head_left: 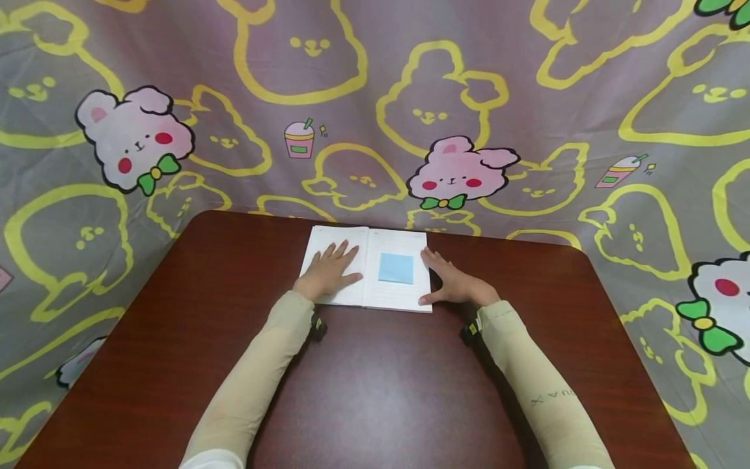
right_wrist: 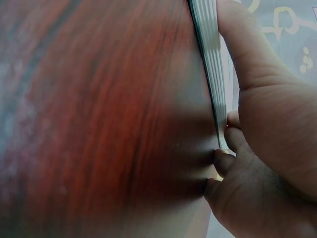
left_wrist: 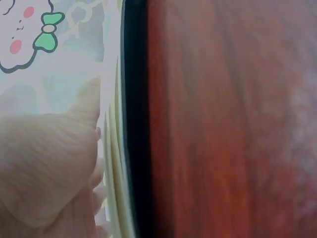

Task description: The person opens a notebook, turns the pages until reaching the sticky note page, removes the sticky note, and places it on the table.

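An open book (head_left: 398,240) with white pages lies on the table, a light blue sticky note (head_left: 396,268) on its right page. My left hand (head_left: 331,270) rests on the left page with its fingers spread. At the right edge of the book is my right hand (head_left: 454,281), its thumb over the lower corner of the page and its fingers along the side. The right wrist view shows the page edges (right_wrist: 212,54) beside the thumb, with some fingertips low by the tabletop. In the left wrist view, the left palm (left_wrist: 44,168) is above the page.
The dark reddish-brown table (head_left: 387,384) has rounded far corners. A grey curtain (head_left: 351,117) with yellow outlines and cartoon rabbits hangs behind it and down both sides. Dark wrist devices (head_left: 471,331) sit under the beige sleeves (head_left: 252,378).
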`<state>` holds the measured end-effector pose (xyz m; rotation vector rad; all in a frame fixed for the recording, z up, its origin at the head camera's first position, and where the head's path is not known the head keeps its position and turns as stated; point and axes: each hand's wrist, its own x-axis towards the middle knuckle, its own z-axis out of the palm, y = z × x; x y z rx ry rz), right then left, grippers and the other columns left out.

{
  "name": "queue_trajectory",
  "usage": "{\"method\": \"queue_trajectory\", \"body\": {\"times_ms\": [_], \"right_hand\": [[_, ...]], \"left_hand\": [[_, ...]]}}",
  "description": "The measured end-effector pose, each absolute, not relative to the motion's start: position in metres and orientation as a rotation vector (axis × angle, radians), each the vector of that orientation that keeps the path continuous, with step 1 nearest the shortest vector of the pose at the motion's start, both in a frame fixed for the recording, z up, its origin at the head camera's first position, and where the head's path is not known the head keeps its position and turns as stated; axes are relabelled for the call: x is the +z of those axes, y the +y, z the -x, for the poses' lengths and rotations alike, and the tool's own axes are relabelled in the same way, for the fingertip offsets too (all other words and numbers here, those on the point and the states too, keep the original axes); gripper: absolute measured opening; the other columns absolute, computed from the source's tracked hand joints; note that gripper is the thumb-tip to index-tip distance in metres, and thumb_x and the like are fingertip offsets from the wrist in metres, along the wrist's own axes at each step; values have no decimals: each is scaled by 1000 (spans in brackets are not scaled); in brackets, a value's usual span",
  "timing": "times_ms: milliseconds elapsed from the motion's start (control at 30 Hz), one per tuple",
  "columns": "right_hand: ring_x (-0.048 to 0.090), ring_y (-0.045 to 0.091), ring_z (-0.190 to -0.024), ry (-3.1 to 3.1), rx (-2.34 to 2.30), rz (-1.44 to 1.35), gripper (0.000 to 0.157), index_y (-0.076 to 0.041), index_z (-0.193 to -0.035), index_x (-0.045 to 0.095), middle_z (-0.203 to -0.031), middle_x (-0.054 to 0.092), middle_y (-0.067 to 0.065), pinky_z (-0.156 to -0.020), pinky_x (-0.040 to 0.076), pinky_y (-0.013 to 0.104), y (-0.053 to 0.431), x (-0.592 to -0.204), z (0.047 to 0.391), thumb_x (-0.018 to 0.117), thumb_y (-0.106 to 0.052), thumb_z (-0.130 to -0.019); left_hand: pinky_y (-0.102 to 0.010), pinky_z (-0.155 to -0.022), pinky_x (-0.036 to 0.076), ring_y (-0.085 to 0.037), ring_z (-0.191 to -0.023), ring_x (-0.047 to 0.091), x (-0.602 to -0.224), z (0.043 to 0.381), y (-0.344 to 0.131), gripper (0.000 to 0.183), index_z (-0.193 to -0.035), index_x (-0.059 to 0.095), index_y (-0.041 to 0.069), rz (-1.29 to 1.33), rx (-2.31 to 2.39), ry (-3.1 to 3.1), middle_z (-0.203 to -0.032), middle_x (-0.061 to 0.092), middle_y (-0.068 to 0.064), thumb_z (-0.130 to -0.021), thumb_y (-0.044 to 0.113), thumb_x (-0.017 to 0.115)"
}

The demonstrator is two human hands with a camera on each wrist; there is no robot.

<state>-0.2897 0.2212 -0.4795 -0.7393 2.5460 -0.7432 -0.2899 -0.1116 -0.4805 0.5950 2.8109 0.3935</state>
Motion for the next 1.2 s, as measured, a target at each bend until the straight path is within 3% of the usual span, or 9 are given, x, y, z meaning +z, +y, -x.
{"method": "queue_trajectory", "body": {"times_ms": [400,533,667,833,967,1200], "right_hand": [[-5,41,-157,2550,-747,733,121,-1,-163,3,-171,-2,19,-122,4,65,220,-478,291,84,-43,-82],[-3,38,-157,2601,-738,697,117,-3,-163,9,-171,3,17,-123,8,63,217,-475,291,84,-44,-82],[16,34,-156,2699,-770,778,99,0,-160,25,-168,21,18,-123,21,56,206,-475,290,81,-38,-87],[46,29,-143,2780,-774,1013,69,4,-149,47,-153,50,17,-116,39,47,182,-475,291,77,-21,-92],[50,30,-140,2813,-589,1064,62,4,-145,52,-148,54,18,-116,40,45,162,-474,292,71,-19,-90],[49,29,-140,2838,-299,1030,68,4,-149,46,-153,48,21,-116,40,42,141,-477,295,62,-25,-90]], "left_hand": [[-63,-123,5,-40,-157,2,-482,294,-111,76,-165,14,19,-523,412,2799,-171,4,-13,-105,53,45],[-63,-124,4,-40,-157,0,-483,293,-110,76,-165,14,19,-516,435,2795,-171,3,-12,-105,53,45],[-62,-124,3,-39,-157,0,-483,292,-109,75,-165,13,20,-509,441,2788,-172,2,-11,-105,52,45],[-62,-124,4,-39,-157,0,-482,291,-110,75,-165,13,20,-511,425,2796,-172,3,-11,-105,52,45],[-61,-124,3,-38,-157,-1,-483,292,-110,75,-165,13,21,-505,425,2790,-172,2,-10,-105,54,44],[-61,-124,4,-38,-158,0,-482,290,-111,75,-165,14,21,-503,417,2793,-172,3,-10,-105,55,44]]}}
